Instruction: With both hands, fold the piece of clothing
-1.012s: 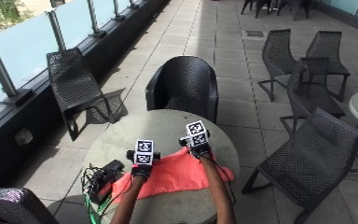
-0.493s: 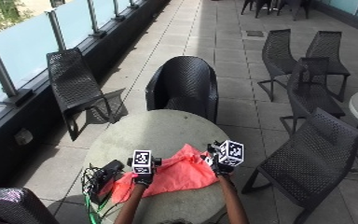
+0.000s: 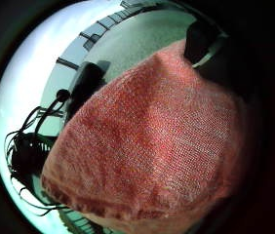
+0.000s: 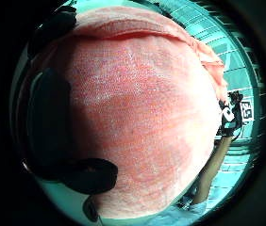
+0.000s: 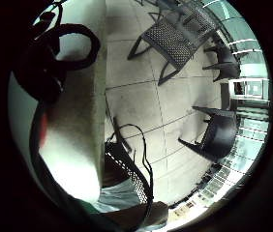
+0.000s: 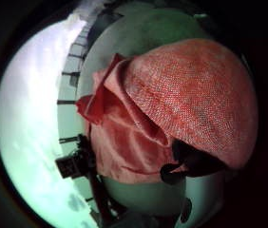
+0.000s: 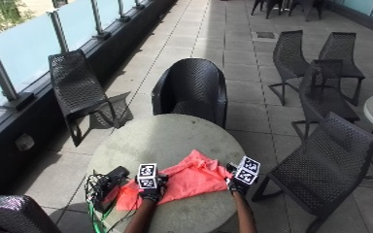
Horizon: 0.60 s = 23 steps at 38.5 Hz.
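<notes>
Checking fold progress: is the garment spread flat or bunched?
Bunched: the pink garment lies rumpled with raised creases on the table, not flat.

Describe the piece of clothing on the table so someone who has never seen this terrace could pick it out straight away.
Find the round grey stone-look table ringed by black woven chairs. On its near half, between the person's left hand and right hand, lies the coral-pink knitted garment, rumpled into a rough triangle. It is the only brightly coloured, soft thing there; the black device with cables beside it is dark and hard.
</notes>
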{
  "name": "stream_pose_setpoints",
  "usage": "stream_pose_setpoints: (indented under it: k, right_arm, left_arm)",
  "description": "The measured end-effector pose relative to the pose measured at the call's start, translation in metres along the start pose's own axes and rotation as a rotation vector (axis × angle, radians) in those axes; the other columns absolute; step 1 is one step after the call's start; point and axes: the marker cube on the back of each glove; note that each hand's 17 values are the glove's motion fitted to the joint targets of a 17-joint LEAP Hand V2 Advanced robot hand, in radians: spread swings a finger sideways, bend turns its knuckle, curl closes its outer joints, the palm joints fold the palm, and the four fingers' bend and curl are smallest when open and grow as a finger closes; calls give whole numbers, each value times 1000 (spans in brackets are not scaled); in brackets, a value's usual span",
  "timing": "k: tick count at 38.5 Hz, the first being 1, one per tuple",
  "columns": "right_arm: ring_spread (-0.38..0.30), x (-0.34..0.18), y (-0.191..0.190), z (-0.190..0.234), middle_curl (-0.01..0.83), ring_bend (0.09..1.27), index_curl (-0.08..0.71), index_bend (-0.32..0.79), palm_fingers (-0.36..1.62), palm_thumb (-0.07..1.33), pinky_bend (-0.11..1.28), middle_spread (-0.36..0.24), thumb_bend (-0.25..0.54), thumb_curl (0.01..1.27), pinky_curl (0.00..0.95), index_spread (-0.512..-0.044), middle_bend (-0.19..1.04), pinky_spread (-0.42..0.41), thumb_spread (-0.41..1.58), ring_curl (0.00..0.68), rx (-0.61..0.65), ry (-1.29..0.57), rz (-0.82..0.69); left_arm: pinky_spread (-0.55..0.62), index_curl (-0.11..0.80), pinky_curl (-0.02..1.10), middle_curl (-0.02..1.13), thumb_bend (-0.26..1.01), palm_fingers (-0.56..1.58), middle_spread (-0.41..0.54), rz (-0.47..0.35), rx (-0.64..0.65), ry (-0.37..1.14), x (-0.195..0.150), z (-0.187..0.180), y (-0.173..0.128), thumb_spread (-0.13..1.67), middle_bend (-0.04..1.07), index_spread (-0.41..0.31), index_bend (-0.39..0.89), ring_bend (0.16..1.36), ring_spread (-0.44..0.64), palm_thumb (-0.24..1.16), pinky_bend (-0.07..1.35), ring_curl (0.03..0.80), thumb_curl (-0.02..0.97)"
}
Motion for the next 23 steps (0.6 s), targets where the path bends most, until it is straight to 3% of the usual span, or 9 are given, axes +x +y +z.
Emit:
stream_pose_setpoints:
  k: [2, 5, 10, 14, 19, 23]
  right_arm:
    - [-68, 0, -1, 5, 343, 804, 109, 13, 593, 745, 958, -36, 40, 316, 419, -262, 152, -26, 1081, 395, -5, 24, 29]
    - [-157, -3, -5, 7, 381, 845, 94, 16, 874, 840, 944, -110, 79, 339, 409, -298, 295, -133, 1092, 405, 38, 23, 44]
    - [-197, -12, 0, 2, 438, 880, 126, 94, 1203, 956, 884, -187, 114, 375, 418, -315, 443, -203, 1064, 433, 92, -1, 28]
    - [-209, -36, 4, -17, 465, 902, 158, 109, 1241, 1003, 882, -210, 111, 394, 442, -317, 484, -234, 1031, 469, 163, -167, -52]
    - [-218, -96, 11, -55, 479, 918, 179, 104, 1239, 1031, 891, -214, 81, 428, 457, -314, 491, -256, 940, 486, 226, -526, -297]
    - [-221, -141, 17, -64, 485, 934, 184, 87, 1220, 1036, 901, -211, 45, 462, 466, -310, 488, -263, 840, 495, 208, -579, -319]
  left_arm:
    - [173, 365, 422, 367, -25, 497, -112, -10, -5, 31, -3, 2, -2, 1448, 143, -142, 136, 461, 24, 482, 481, 325, 227]
    - [184, 359, 426, 359, -23, 468, -99, -16, -13, 34, -3, 2, -2, 1480, 143, -134, 134, 470, 40, 437, 496, 327, 218]
    - [197, 354, 429, 351, -13, 457, -84, -9, -10, 34, -1, 0, -1, 1515, 153, -131, 142, 482, 56, 394, 511, 330, 210]
    - [198, 351, 428, 345, -8, 457, -77, -10, 22, 79, -4, -11, -3, 1534, 156, -130, 144, 489, 65, 372, 522, 331, 208]
    - [200, 342, 425, 341, -1, 458, -73, -28, 84, 198, -24, -20, -27, 1527, 164, -126, 130, 511, 68, 375, 533, 335, 218]
    - [205, 334, 423, 344, 0, 453, -71, -57, 116, 213, -47, -48, -39, 1510, 171, -120, 124, 527, 71, 388, 539, 338, 231]
